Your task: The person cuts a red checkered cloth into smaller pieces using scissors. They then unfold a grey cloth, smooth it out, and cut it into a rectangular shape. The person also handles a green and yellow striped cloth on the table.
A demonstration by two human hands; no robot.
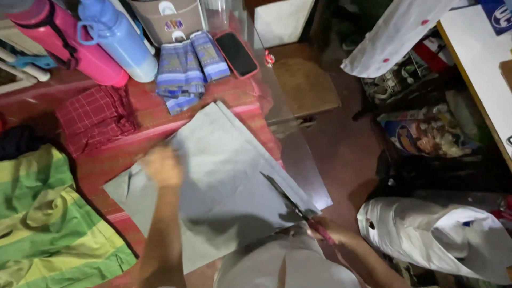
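A large grey sheet of cloth [229,170] lies spread on the red table [144,125]. My left hand [161,165] rests flat on the cloth near its left part, blurred by motion. My right hand [332,230] grips red-handled scissors [296,205] at the cloth's lower right edge. The dark blades point up and left over the cloth and sit against a narrow strip along its right side.
A pink bottle [69,40] and a blue bottle [120,37] lie at the back left beside folded blue cloths [186,66] and a dark phone [236,53]. A green and yellow fabric [42,224] lies at left. White bags [432,234] and clutter fill the floor at right.
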